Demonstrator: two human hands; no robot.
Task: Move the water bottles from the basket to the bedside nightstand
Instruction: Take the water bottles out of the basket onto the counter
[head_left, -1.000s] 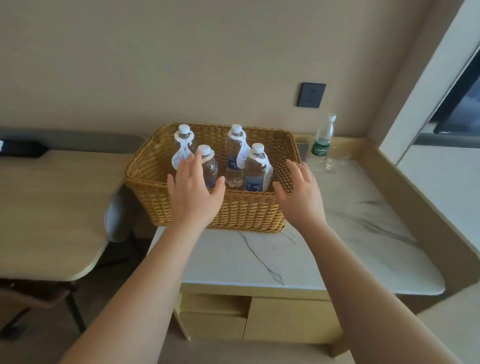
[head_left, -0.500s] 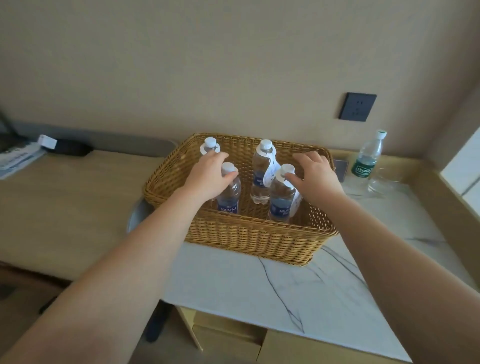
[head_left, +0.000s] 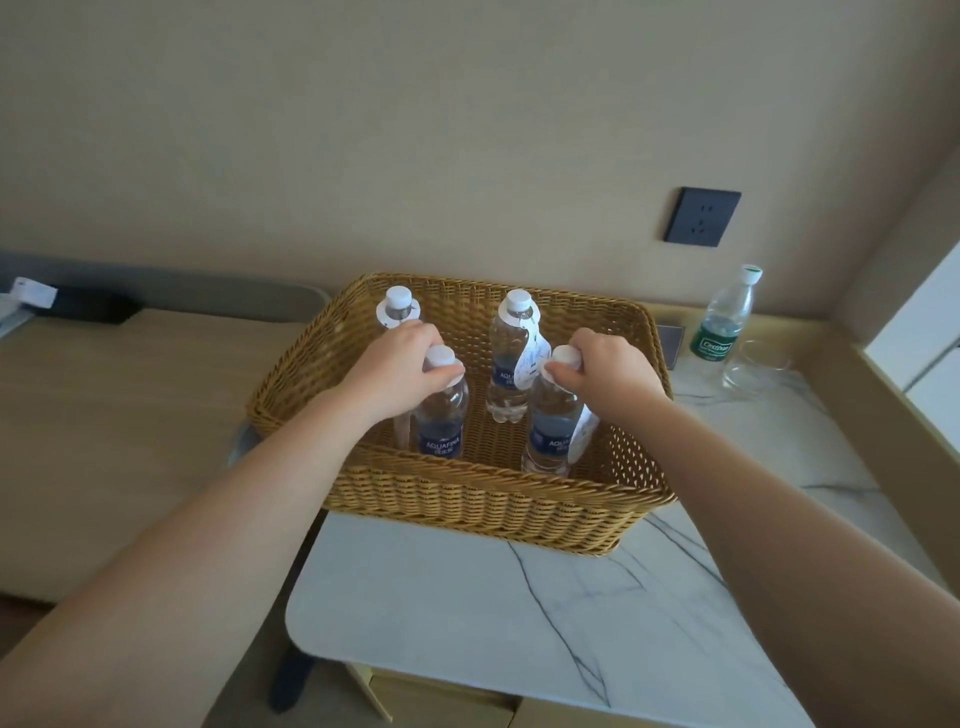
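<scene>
A wicker basket (head_left: 483, 512) stands on a white marble-look counter (head_left: 519, 613) and holds several upright clear water bottles with white caps and blue labels. My left hand (head_left: 397, 371) is closed around the neck of the front left bottle (head_left: 441, 415). My right hand (head_left: 610, 371) grips the neck of the front right bottle (head_left: 550, 431), which carries a white paper tag. Two more bottles stand behind them: the back left bottle (head_left: 399, 306), partly hidden by my left hand, and the back right bottle (head_left: 511, 364).
A green-labelled bottle (head_left: 724, 322) and a clear glass (head_left: 756, 366) stand at the back right of the counter. A dark wall socket (head_left: 702, 216) is above them. A wooden desk (head_left: 119, 415) lies to the left, with a dark object (head_left: 83, 306) at its back.
Both hands reached over the basket rim, came down onto the two front bottles and closed on their necks. The view moved closer to the basket.
</scene>
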